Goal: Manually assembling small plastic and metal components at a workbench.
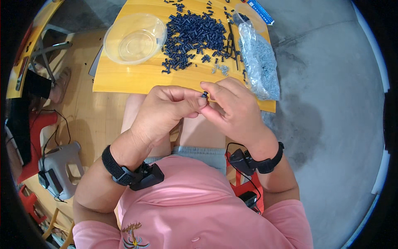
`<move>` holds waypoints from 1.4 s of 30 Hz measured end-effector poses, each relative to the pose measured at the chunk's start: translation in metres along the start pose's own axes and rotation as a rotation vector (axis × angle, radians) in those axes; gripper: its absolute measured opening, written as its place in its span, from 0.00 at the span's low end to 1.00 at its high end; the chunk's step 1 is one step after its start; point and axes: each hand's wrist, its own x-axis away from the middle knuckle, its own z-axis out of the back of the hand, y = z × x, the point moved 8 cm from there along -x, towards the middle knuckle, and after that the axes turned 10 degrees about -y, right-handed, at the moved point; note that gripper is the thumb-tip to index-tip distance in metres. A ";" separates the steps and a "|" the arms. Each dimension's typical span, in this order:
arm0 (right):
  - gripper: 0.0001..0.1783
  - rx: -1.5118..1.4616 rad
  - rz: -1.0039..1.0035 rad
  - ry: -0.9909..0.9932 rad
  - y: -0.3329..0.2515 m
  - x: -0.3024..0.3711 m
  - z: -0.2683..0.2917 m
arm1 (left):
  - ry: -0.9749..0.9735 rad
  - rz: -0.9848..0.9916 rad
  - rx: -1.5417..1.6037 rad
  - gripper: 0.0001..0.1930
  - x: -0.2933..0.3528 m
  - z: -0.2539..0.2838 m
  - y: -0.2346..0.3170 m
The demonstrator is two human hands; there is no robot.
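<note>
In front of my body, just off the near edge of the yellow table (120, 81), both hands meet. My left hand (159, 108) is closed, pinching a small dark plug-like plastic piece (205, 95) between thumb and forefinger. My right hand (240, 106) curls in from the other side, its thumb and forefinger closing around the same spot; whatever sits between them is hidden or too small to name. Beyond my hands lies a loose heap of similar dark plastic pieces (195, 35). A few tiny clear or silvery bits (222, 69) are scattered at its near side.
A clear round plastic bowl (114, 43) stands left of the heap. On the right lie a clear bag of small greyish parts (263, 62), thin dark rods (230, 41) and a blue box (261, 11). Another person's foot (60, 87) shows at left, near a grey plastic stool (62, 166).
</note>
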 end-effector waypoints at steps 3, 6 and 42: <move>0.13 0.025 0.036 -0.076 -0.005 0.000 -0.006 | 0.022 -0.004 -0.067 0.08 0.002 0.001 0.000; 0.13 0.068 0.055 -0.115 -0.010 0.001 -0.011 | 0.054 -0.031 -0.198 0.08 0.005 0.004 0.003; 0.15 -0.011 -0.033 0.033 0.012 0.012 0.006 | -0.061 0.051 -0.147 0.12 -0.019 -0.011 0.002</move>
